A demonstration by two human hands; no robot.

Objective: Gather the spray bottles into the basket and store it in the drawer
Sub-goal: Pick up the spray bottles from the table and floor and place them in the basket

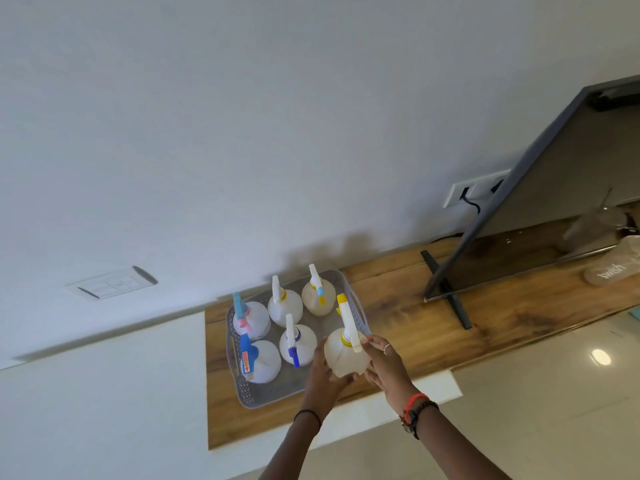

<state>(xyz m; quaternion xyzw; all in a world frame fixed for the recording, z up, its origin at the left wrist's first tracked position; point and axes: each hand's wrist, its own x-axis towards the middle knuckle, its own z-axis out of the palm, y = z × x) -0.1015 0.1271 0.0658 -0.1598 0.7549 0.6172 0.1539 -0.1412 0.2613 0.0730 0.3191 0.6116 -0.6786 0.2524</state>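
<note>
A grey perforated basket [356, 306] sits on the wooden cabinet top [415, 327] by the wall. Several round white spray bottles stand upright in it, among them one with a blue trigger [298, 342] and one with a pink-and-blue head [251, 318]. I hold a yellowish spray bottle with a yellow nozzle [343, 351] above the basket's near right corner. My left hand [320, 375] cups its underside and left flank. My right hand [384, 365] grips its right side, fingers by the trigger.
A flat-screen TV [540, 202] on black feet stands to the right on the wooden top. A plastic pouch marked "swish" [613, 270] lies beyond it. Wall sockets [471, 192] and a switch plate [110, 282] are on the white wall.
</note>
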